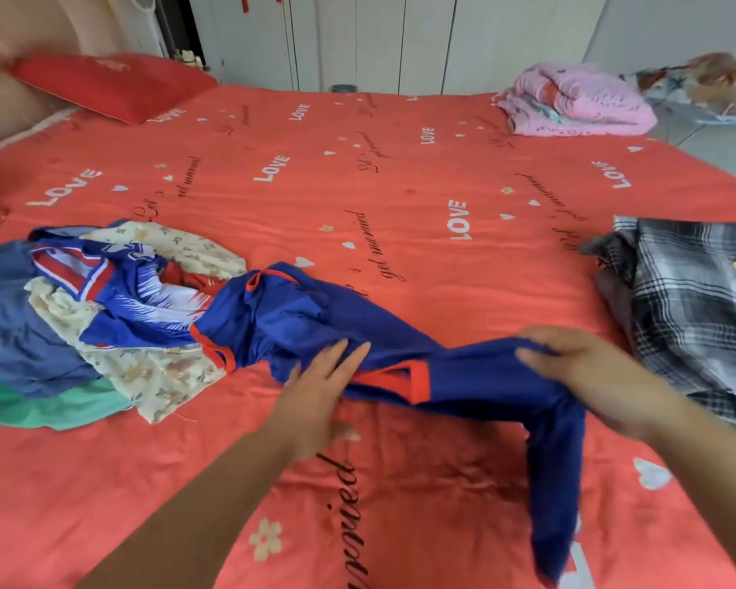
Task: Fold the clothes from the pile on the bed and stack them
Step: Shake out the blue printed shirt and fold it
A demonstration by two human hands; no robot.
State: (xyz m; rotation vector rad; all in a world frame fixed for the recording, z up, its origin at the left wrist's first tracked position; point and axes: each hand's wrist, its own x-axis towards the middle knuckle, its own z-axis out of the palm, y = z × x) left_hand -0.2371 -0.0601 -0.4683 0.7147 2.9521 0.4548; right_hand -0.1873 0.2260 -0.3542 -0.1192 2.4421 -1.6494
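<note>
**Freeing the blue garment before the fold**

The blue garment [476, 376], red-trimmed and thin-looking, trails from the pile [81, 325] at the left across the bed [400, 184]. The right hand [600, 376] grips one bunched end, with cloth hanging below it. The left hand [315, 397] rests straight-fingered on the middle, gripping nothing. It is best to draw the garment clear of the pile, then smooth it flat and square its edges before folding.

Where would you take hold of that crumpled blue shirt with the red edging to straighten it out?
Probably grip the blue shirt with red edging at its red-trimmed opening, coming from the near side: that hem lies uppermost and flat, while the left end is bunched against the clothes pile.
</note>
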